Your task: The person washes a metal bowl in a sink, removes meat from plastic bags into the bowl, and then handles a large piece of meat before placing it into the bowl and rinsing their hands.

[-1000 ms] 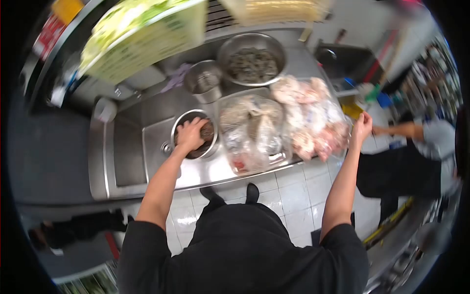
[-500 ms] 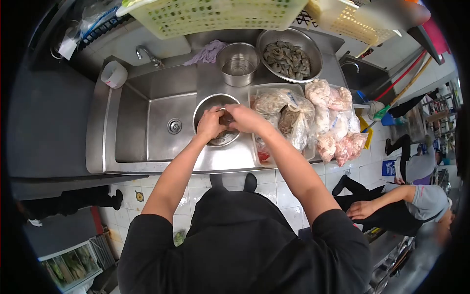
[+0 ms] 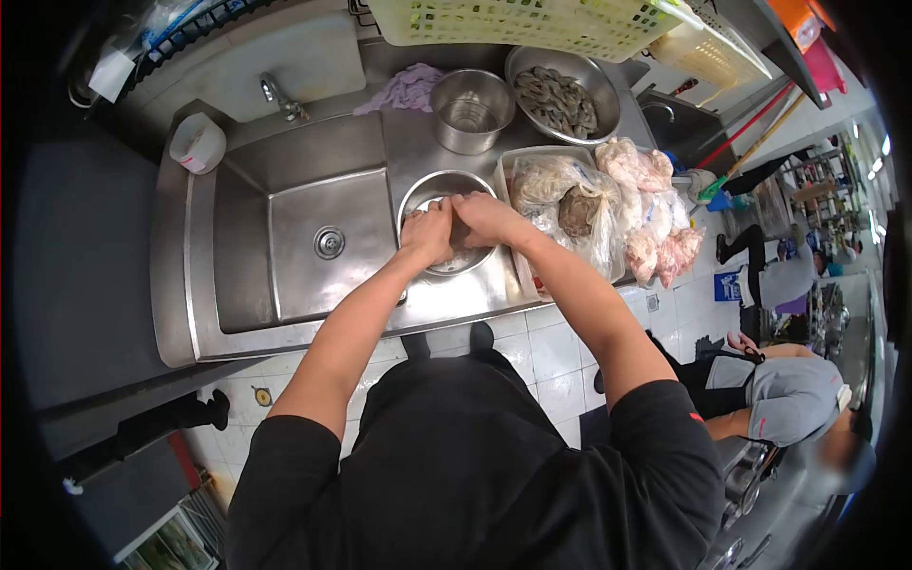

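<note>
Both hands reach into a round steel bowl (image 3: 410,196) on the counter right of the sink. My left hand (image 3: 429,231) is at the bowl's left half, its fingers curled. Close beside it, my right hand (image 3: 483,218) bends over the bowl's middle. Something dark brownish shows between the hands, too hidden to name. Pale, wet contents (image 3: 463,260) show low in the bowl. To the right, a clear plastic tub (image 3: 521,256) holds filled plastic bags (image 3: 579,211).
A steel pot (image 3: 472,112) and a colander of grey shrimp (image 3: 556,102) stand behind. Bagged pale meat (image 3: 655,214) lies right of the tub. The sink (image 3: 328,204) is left, a purple cloth (image 3: 408,88) behind it. A co-worker (image 3: 784,394) stands at the right.
The view has shifted, with the counter turned slightly. Both hands remain in the bowl, the right one now more bent over its middle. The co-worker at the right has turned and changed arm position.
</note>
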A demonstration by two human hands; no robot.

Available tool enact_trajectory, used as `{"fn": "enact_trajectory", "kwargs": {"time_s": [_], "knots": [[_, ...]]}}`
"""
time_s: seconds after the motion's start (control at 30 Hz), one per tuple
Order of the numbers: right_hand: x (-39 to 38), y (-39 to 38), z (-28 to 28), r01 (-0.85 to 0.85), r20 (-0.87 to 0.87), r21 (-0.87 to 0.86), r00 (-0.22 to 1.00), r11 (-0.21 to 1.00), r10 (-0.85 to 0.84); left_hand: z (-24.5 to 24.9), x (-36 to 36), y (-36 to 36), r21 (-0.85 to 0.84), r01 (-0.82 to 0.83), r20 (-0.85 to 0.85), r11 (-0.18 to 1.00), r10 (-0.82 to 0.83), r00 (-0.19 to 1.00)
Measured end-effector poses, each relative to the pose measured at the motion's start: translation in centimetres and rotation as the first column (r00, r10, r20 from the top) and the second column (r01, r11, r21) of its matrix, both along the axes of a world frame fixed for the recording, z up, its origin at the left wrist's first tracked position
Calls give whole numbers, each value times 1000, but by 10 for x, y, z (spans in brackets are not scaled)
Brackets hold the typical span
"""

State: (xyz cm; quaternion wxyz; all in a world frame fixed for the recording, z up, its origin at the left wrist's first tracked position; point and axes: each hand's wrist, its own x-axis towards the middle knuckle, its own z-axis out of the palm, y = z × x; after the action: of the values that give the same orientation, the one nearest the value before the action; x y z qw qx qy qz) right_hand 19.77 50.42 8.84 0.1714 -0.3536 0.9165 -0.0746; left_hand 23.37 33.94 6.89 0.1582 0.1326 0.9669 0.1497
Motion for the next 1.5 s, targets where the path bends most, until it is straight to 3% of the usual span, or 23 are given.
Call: {"fn": "enact_trajectory", "kwargs": {"time_s": [0.03, 0.1, 0.17, 0.2, 0.3, 0.43, 0.5, 0.53, 0.6, 0.73, 0.8, 0.93, 1.0, 1.1, 1.13, 1.17, 1.2, 1.23, 1.3, 1.37, 1.43, 1.5], "knots": [[2, 5, 5, 40, 10, -65, 999, 997, -40, 1, -1, -1, 6, 11, -7, 1000, -11, 1000], [8, 15, 17, 97, 27, -128, 995, 987, -94, 15, 2, -6, 193, -41, -20, 980, 46, 999], [8, 28, 27, 335, 215, -390, 939, 858, -269, 23, -3, -11, 283, -48, -47, 958, 64, 997], [8, 32, 30, 363, 247, -445, 929, 819, -277, 24, -6, -14, 370, -65, -69, 927, 97, 993], [22, 33, 53, 480, 341, -452, 872, 752, -352, 22, -13, -24, 449, 2, -78, 894, 36, 996], [29, 43, 24, 437, 324, -586, 898, 682, -297, 23, -10, -33, 464, 59, -92, 884, -18, 996], [35, 46, 20, 576, 471, -603, 816, 553, -336, 19, -10, -34, 505, 52, -141, 861, 23, 990], [34, 48, 13, 577, 473, -603, 815, 551, -336, 16, -12, -35, 517, 17, -96, 856, 38, 995], [35, 52, 1, 644, 582, -665, 764, 377, -279, 14, -11, -36, 526, -22, -44, 850, 53, 998], [39, 50, 6, 699, 657, -660, 715, 277, -240, 22, -7, -37, 623, -114, -17, 774, 159, 987], [39, 44, 5, 675, 637, -721, 735, 158, -232, 24, -7, -38, 658, -163, 30, 735, 192, 981], [36, 33, 11, 652, 551, -724, 743, 224, -380, 25, -6, -43, 696, -259, 52, 669, 313, 948], [37, 28, 19, 583, 359, -721, 777, 374, -518, 28, -3, -45, 701, -300, 75, 647, 351, 933], [37, 24, 31, 653, 434, -601, 751, 462, -498, 27, -5, -48, 728, -321, 65, 606, 404, 912], [38, 24, 25, 653, 436, -601, 751, 460, -495, 23, -7, -49, 763, -365, 130, 533, 427, 895], [39, 21, 22, 511, 318, -606, 858, 610, -404, 21, -8, -50, 791, -407, 196, 456, 442, 875], [39, 20, 21, 347, 197, -584, 937, 734, -287, 20, -9, -49, 791, -405, 192, 459, 442, 876], [40, 20, 19, 347, 196, -587, 938, 732, -287, 19, -9, -47, 817, -415, 219, 400, 450, 866], [49, 9, 46, 449, 398, -554, 882, 701, -251, 19, -8, -44, 839, -422, 245, 343, 455, 856], [44, 3, 27, 442, 342, -528, 892, 726, -295, 20, -7, -41, 863, -470, 374, 185, 392, 841], [49, -7, 23, 336, 248, -683, 942, 648, -227, 22, -5, -31, 864, -482, 402, 147, 375, 835], [52, -12, 12, 344, 242, -688, 939, 639, -244, 21, -6, -29, 863, -494, 430, 109, 356, 830]]}}
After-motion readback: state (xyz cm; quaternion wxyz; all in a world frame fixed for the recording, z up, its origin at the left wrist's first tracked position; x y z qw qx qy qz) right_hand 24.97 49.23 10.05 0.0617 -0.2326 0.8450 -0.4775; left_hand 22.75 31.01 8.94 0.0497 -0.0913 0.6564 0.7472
